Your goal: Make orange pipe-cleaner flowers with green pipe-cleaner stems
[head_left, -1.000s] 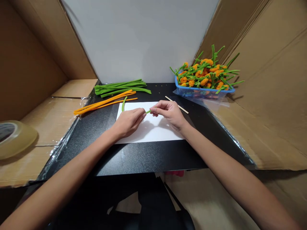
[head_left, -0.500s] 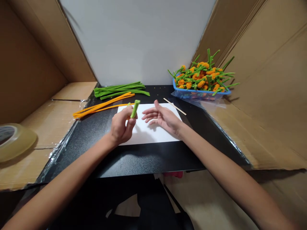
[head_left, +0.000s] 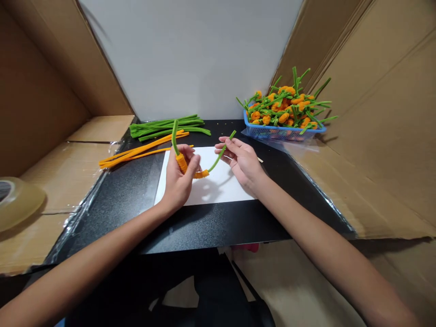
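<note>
Working from the left of the white paper sheet, a roll of clear packing tape is resting on flattened cardboard. Loose orange chenille stems are lying on the black table just off the paper's left edge, with a bundle of fuzzy green chenille stems lying beyond them.

Over the paper's left side, the left hand is holding a green chenille stem upright, its fingers curled closed around the stem's lower part. A tight orange chenille coil is wrapping that stem just above the palm. A short orange piece sits over the paper's middle, and a thin green length is curving up from it towards the right hand.

The right hand is hovering over the paper's right side, its fingers loosely apart; I cannot tell whether they are touching the green length. A wooden skewer is barely showing past them. Beyond the paper's far right corner, a blue plastic basket is holding a heap of orange-and-green chenille flowers.

The step in hand looks like shaping an orange bud on a green stem. The next move seems to call for snug, even turns of the soft wire.
</note>
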Available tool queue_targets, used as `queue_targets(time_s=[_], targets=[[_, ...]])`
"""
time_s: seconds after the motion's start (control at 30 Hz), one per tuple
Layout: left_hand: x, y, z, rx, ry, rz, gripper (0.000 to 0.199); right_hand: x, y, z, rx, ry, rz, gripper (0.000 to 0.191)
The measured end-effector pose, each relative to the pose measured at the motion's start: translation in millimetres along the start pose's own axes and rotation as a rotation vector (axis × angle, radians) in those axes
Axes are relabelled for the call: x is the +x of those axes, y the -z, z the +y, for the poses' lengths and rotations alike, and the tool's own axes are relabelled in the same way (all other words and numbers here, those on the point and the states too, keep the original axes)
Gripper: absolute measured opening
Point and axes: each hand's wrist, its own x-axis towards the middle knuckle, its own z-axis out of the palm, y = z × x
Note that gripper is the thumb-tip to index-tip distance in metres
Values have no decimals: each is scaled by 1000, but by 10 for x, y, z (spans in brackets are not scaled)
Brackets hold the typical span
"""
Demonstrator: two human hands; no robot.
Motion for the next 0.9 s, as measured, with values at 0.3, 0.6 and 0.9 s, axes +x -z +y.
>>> queue_targets(time_s=[0.3,0.6,0.9], targets=[[91,110,-72,-127,339,-61,61,3,-3,52,67,27,162,9],[192,134,-68,-173,470,234,46,-54,-51,35,-140,78,86,13],[271,182,-59,-178,528,299,38,-40,-46,45,-162,98,72,13]])
